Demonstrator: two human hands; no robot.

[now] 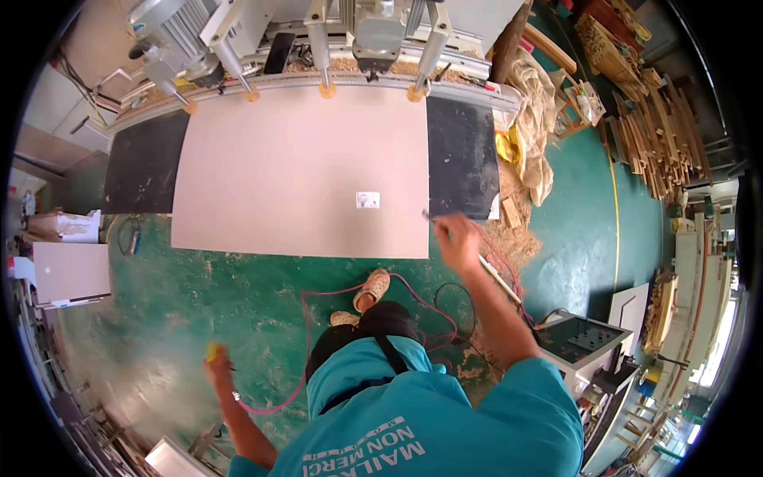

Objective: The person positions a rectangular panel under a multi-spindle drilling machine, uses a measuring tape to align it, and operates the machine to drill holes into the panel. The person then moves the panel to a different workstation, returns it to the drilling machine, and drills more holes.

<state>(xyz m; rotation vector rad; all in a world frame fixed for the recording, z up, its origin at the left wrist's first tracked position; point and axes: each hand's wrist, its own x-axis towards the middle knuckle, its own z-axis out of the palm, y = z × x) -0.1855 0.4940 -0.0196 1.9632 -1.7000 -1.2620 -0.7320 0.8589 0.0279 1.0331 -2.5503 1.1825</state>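
A large pale pinkish-beige board (278,175) lies on the black machine bed (461,159), with a small white label (367,200) on its top. My right hand (457,242) is closed at the board's near right corner. From its fingers sticks a short, thin dark piece (427,215), too small to name. Low on the left, away from the board, my left hand (216,367) is wrapped round a yellow air blow gun (211,351). A pinkish-red air hose (274,411) runs from the gun across the floor by my feet.
Along the board's far edge stand several cylinders with orange pads (327,91) and grey motors (380,36). Sawdust (513,238) and a crumpled beige cloth (531,103) lie right of the bed. A control box (584,338) stands right of me; stacked wood strips (656,143) fill the far right.
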